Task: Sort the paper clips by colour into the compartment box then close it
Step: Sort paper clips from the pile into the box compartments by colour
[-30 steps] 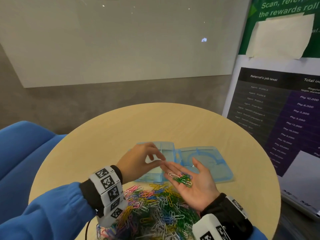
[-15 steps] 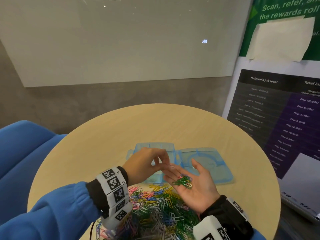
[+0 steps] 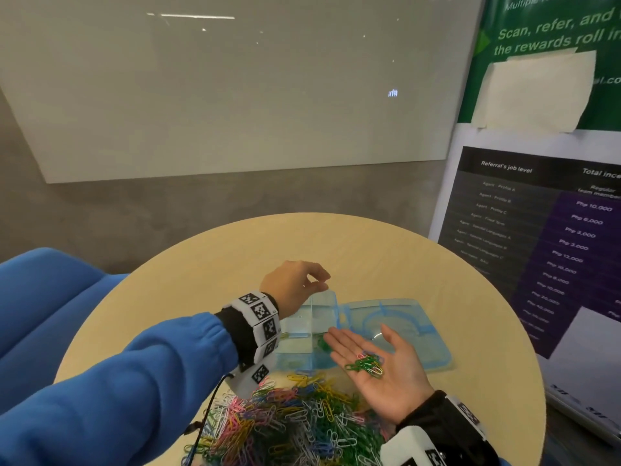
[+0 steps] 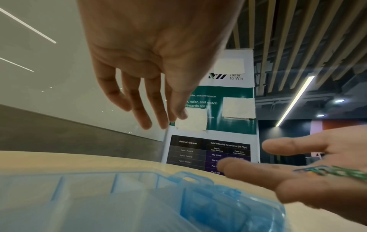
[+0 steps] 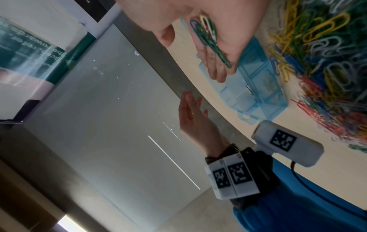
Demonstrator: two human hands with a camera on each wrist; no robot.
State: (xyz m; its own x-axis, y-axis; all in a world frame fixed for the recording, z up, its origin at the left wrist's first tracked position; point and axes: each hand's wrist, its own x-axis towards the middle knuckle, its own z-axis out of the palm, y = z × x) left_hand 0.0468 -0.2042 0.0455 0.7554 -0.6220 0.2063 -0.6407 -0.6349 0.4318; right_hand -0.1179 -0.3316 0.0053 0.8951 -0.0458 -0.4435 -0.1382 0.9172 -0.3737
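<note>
My right hand [image 3: 369, 348] lies palm up and flat over the near edge of the blue compartment box [image 3: 312, 311], carrying a small bunch of mostly green clips [image 3: 366, 363] on the palm. The same bunch [image 5: 208, 34] shows in the right wrist view. My left hand [image 3: 317, 280] hovers above the box's far left corner with fingers hanging loose [image 4: 158, 116] and nothing seen in them. The box lid [image 3: 413, 331] lies open to the right. A few green clips [image 3: 322, 343] sit in a near compartment. The mixed pile of coloured clips [image 3: 295, 422] lies in front of the box.
The round wooden table [image 3: 336, 247] has bare surface beyond the box. A blue seat [image 3: 50, 314] stands at the left. A printed banner [image 3: 537, 230] stands close to the table's right edge, with a pale wall board behind.
My left hand pinched at the right palm, then lifted away to the far left over the box and loosened. The white clip is gone from the palm. The right hand stayed flat.
</note>
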